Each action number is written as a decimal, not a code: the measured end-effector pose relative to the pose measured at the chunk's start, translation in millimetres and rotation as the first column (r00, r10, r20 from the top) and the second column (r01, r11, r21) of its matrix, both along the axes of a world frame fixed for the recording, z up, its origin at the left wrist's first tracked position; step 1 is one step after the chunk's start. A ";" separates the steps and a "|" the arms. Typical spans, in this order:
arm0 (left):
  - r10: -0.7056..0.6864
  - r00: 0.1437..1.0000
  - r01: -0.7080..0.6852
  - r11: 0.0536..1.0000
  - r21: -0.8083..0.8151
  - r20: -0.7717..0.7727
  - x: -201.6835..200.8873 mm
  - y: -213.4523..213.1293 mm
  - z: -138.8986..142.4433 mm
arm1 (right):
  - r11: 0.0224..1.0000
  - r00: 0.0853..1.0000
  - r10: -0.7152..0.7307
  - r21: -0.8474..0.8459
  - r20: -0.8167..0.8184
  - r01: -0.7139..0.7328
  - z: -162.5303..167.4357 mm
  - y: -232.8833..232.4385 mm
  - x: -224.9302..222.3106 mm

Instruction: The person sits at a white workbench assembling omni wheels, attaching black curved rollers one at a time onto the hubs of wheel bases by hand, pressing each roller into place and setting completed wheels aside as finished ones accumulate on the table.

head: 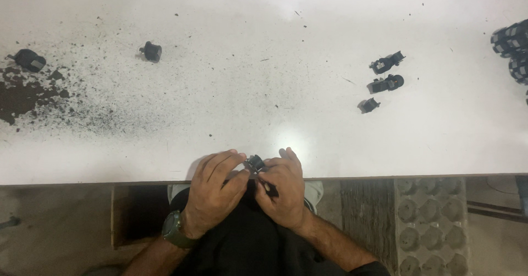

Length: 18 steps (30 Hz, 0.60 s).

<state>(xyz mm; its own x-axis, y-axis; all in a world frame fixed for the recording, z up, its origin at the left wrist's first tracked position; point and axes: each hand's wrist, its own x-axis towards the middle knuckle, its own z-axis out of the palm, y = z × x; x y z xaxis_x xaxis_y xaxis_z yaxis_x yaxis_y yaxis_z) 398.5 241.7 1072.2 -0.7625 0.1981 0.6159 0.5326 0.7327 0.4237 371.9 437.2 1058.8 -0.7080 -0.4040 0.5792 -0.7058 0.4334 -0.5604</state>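
Head view shows the left hand point(214, 191) and the right hand point(283, 191) pressed close together at the near edge of the white table point(275, 45), both pinching one small black part point(256, 163) between their fingertips. Off to the right lie three more black parts point(385, 81). Far left sits a black piece point(150, 51), another black piece point(27, 60), and a spill of dark crumbs point(27, 97). A grey egg tray point(432, 226) rests below the table.
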 end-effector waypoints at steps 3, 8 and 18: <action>-0.017 0.999 0.014 0.997 -0.080 -0.029 -0.6 0.5 -1.1 | 1.000 1.000 -0.011 -0.002 -0.018 0.011 -0.4 -0.4 -0.6; 0.020 0.998 -0.021 1.000 -0.006 -0.063 -1.6 4.7 0.1 | 1.000 1.000 0.011 0.002 -0.019 -0.011 -1.9 -0.2 -0.6; 0.121 0.970 -0.138 0.988 0.066 0.210 -1.0 7.7 4.9 | 1.000 0.999 -0.016 -0.019 -0.050 0.015 -12.4 2.6 3.0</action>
